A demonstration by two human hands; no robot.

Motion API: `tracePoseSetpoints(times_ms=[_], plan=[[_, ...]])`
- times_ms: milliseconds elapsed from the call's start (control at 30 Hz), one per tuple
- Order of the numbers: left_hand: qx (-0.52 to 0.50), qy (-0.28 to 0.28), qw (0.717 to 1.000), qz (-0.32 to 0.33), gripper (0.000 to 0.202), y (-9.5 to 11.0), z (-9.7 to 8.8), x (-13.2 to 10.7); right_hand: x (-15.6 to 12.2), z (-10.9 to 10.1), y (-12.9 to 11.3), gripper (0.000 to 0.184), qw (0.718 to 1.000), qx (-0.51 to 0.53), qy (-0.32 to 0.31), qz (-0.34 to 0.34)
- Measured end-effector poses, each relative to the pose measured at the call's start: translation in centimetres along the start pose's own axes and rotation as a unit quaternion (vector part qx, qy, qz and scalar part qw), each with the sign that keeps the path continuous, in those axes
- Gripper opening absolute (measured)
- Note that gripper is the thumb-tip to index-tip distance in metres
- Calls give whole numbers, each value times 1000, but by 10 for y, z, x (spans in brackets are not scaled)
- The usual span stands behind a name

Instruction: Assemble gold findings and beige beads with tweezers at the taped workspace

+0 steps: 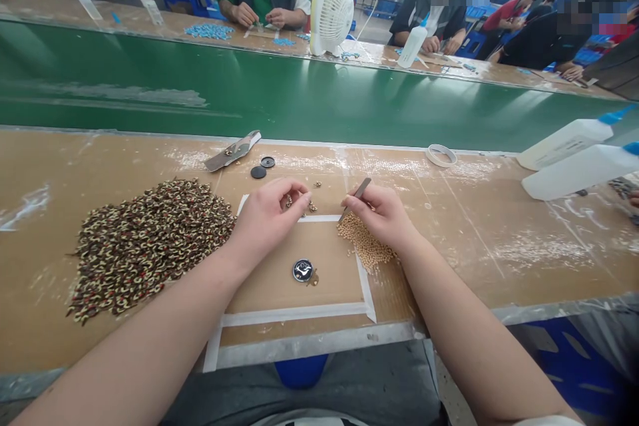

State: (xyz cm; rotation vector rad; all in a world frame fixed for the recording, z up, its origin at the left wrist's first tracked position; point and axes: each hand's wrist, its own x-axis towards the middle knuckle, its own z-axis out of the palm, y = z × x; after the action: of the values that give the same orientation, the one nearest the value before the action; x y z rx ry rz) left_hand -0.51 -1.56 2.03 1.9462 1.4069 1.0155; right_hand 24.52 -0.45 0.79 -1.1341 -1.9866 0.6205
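My left hand [267, 212] rests on the brown worktable [449, 239] with its fingers curled in a pinch on a small patterned piece near a few loose ones [312, 206]. My right hand [384, 213] grips metal tweezers [355, 198], tips pointing toward the left hand. A heap of small tan beads [364, 246] lies under and beside the right hand. A big pile of brown, cream and red patterned pieces [144, 246] spreads left of my left hand. A round dark badge [302, 271] sits inside the white-taped rectangle [299, 313].
Two black discs [262, 168] and a metal tool [232, 151] lie behind my hands, a tape roll [441, 155] to the right. Two white squeeze bottles [574, 156] lie at far right. A green conveyor belt [299, 93] runs behind; a white fan [330, 10] and other workers sit beyond.
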Motion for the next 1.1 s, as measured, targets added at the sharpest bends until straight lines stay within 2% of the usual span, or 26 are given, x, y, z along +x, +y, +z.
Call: tracePoseSetpoints(times_ms=[100, 533, 667, 733, 800, 867, 967, 1100], plan=[[3, -14, 1000, 1, 17, 0, 2, -1, -1, 1, -4, 24, 999, 9, -34, -18], [-16, -42, 999, -25, 17, 2, 4, -2, 0, 4, -3, 23, 998, -1, -50, -25], [-83, -63, 993, -56, 20, 0, 7, 0, -2, 6, -3, 24, 999, 16, -33, -27], [-176, -100, 972, -118, 26, -1, 9, 0, -3, 6, -5, 24, 998, 61, 9, -17], [-275, -156, 930, -188, 32, -2, 11, 0, -4, 7, -7, 25, 990, 129, 63, 4], [-337, -205, 890, -229, 34, -1, 12, -1, -5, 8, -8, 27, 977, 188, 100, 23], [-373, -240, 862, -244, 35, 1, 14, -4, -5, 11, -11, 30, 966, 230, 110, 36], [-417, -260, 834, -252, 33, 2, 15, -6, -5, 13, -13, 29, 959, 257, 109, 38]])
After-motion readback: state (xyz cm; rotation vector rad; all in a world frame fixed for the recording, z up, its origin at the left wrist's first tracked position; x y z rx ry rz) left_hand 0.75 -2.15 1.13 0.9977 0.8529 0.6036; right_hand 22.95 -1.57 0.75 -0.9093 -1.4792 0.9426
